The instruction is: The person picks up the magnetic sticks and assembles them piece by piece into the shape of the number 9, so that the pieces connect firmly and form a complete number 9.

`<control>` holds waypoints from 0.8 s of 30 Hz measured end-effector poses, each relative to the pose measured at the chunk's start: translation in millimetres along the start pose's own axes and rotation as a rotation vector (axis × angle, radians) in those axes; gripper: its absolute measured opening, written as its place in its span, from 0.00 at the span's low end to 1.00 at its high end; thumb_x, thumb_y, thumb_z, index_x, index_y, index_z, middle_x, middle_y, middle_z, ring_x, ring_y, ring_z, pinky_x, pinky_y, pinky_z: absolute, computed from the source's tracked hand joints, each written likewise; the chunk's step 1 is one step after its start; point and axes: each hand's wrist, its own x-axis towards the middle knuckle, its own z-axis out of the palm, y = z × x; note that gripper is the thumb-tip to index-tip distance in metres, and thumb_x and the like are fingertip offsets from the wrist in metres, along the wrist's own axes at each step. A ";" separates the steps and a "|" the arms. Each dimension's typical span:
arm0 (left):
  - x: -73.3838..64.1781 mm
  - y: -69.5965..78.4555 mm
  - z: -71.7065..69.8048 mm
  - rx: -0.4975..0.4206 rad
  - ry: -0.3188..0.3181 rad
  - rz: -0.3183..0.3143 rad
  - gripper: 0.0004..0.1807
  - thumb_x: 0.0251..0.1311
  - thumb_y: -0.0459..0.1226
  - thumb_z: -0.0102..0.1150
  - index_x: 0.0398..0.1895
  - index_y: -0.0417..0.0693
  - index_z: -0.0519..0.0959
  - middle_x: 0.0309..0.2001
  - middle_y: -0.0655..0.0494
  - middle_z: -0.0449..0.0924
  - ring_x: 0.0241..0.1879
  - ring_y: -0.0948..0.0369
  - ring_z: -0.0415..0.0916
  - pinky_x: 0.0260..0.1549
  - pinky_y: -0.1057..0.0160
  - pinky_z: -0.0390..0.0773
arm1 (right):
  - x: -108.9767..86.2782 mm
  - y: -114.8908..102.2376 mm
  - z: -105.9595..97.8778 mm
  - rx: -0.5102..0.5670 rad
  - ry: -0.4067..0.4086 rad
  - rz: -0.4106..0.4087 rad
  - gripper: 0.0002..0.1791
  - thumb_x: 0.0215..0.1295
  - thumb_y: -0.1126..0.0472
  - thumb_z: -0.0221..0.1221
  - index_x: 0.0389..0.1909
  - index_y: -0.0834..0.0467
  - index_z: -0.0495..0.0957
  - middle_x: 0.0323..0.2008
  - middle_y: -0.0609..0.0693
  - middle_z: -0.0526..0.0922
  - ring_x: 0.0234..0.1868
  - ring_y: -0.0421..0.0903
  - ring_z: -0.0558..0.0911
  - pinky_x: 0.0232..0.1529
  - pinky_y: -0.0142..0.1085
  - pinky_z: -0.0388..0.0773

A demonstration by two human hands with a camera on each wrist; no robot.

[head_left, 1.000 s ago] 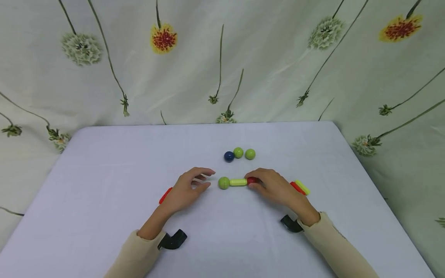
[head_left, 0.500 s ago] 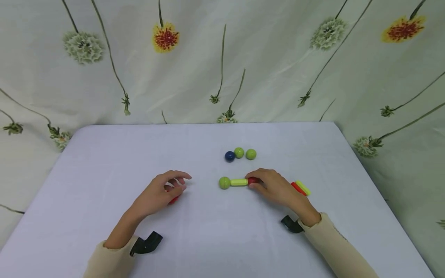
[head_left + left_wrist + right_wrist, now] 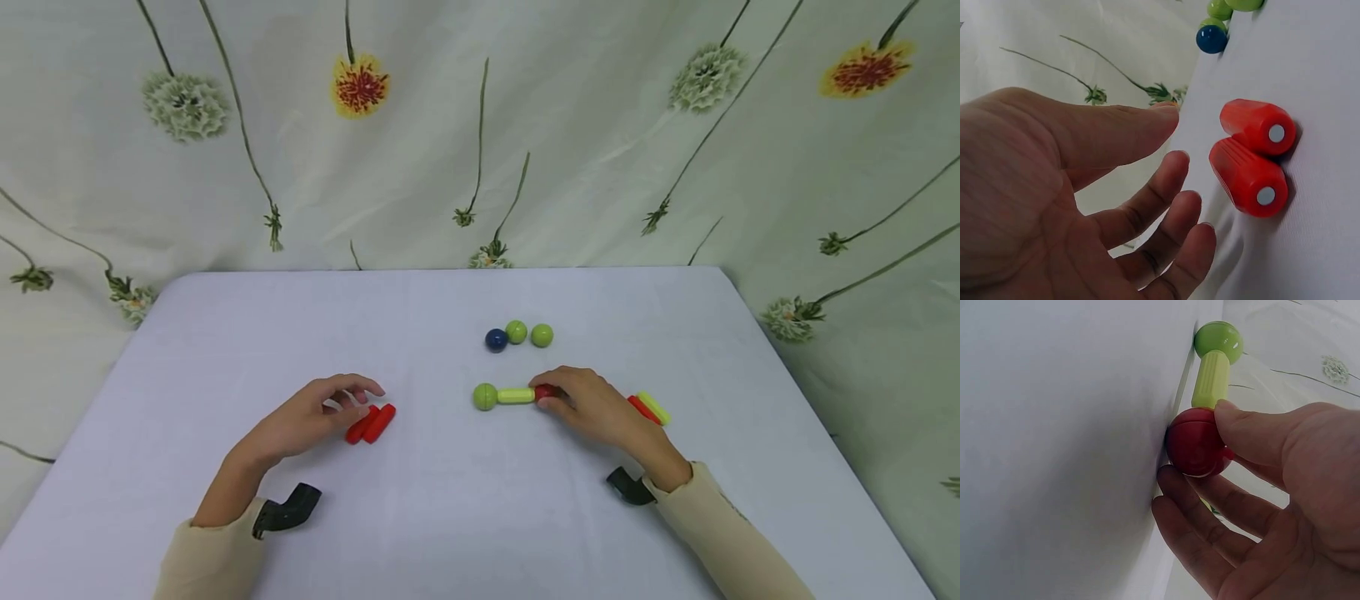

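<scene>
In the head view my left hand (image 3: 311, 414) is just left of two red magnetic rods (image 3: 381, 423) that lie side by side on the table. The left wrist view shows its fingers apart and loosely bent, with a gap to the rods (image 3: 1244, 178) and their silvery round ends. My right hand (image 3: 592, 404) holds a red ball (image 3: 1194, 444) between thumb and fingers. That ball meets one end of a yellow-green rod (image 3: 516, 396), and a green ball (image 3: 485, 397) sits at the rod's other end. The three form a straight line on the table.
Behind the row are a dark blue ball (image 3: 496, 340) and two green balls (image 3: 516, 332). By my right wrist lie a red rod (image 3: 643, 410) and a yellow-green rod (image 3: 655, 408). A flowered cloth (image 3: 420, 150) hangs beyond the table's far edge.
My left hand has drawn back leftward from near the green ball, and a second red rod now lies beside the first. The right hand keeps its hold on the red ball.
</scene>
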 end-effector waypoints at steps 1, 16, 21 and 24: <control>-0.2 -2.3 -0.8 0.000 -0.015 0.005 0.14 0.69 0.35 0.57 0.56 0.50 0.79 0.47 0.51 0.78 0.46 0.54 0.74 0.42 0.65 0.77 | 0.1 0.0 0.2 -0.001 -0.001 -0.001 0.14 0.68 0.61 0.63 0.54 0.56 0.82 0.43 0.45 0.84 0.42 0.40 0.78 0.48 0.38 0.79; -0.3 -8.7 0.1 0.075 -0.055 0.053 0.15 0.63 0.29 0.60 0.53 0.48 0.79 0.43 0.53 0.78 0.42 0.57 0.73 0.41 0.66 0.75 | 0.0 -0.5 0.0 -0.002 -0.004 0.003 0.14 0.68 0.62 0.63 0.54 0.56 0.82 0.42 0.45 0.84 0.41 0.40 0.78 0.47 0.38 0.78; 0.2 -8.2 0.3 0.103 -0.033 0.048 0.15 0.64 0.28 0.56 0.51 0.49 0.80 0.44 0.52 0.77 0.42 0.57 0.74 0.40 0.67 0.77 | 0.3 -0.3 0.3 -0.004 -0.002 0.000 0.14 0.68 0.62 0.63 0.54 0.56 0.82 0.42 0.45 0.84 0.41 0.40 0.78 0.47 0.38 0.78; 0.3 -9.0 0.5 0.120 -0.013 0.047 0.16 0.64 0.26 0.54 0.51 0.50 0.81 0.44 0.52 0.78 0.42 0.58 0.74 0.39 0.67 0.77 | 0.5 -0.4 0.5 -0.006 -0.002 0.001 0.14 0.68 0.62 0.63 0.54 0.56 0.82 0.41 0.45 0.84 0.40 0.40 0.78 0.47 0.37 0.78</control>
